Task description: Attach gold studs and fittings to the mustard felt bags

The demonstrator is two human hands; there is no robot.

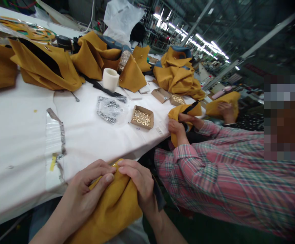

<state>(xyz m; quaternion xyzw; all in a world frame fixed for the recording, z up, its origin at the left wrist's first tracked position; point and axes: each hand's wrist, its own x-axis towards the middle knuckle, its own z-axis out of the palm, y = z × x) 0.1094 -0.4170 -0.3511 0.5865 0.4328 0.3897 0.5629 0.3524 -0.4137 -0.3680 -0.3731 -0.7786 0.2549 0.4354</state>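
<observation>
A mustard-yellow fabric bag (117, 206) lies bunched over my lap at the table's near edge. My left hand (88, 189) pinches its top edge, thumb and fingers closed together. From the other side, my right hand (138, 181) grips the same edge, fingertips bent over the cloth. Between the fingertips of both hands a small gold metal fitting (115, 165) shows on the fabric. Its exact shape is too small to make out. The lower part of the bag is partly hidden by my hands and forearms.
On the white table (86, 142) stand a cardboard box of gold fittings (142, 117), a plastic bag of silver fittings (111, 109) and a white tape roll (110, 80). Several yellow bags (48, 66) line the back. Close at right, a co-worker in a plaid shirt (213, 169) handles another yellow piece.
</observation>
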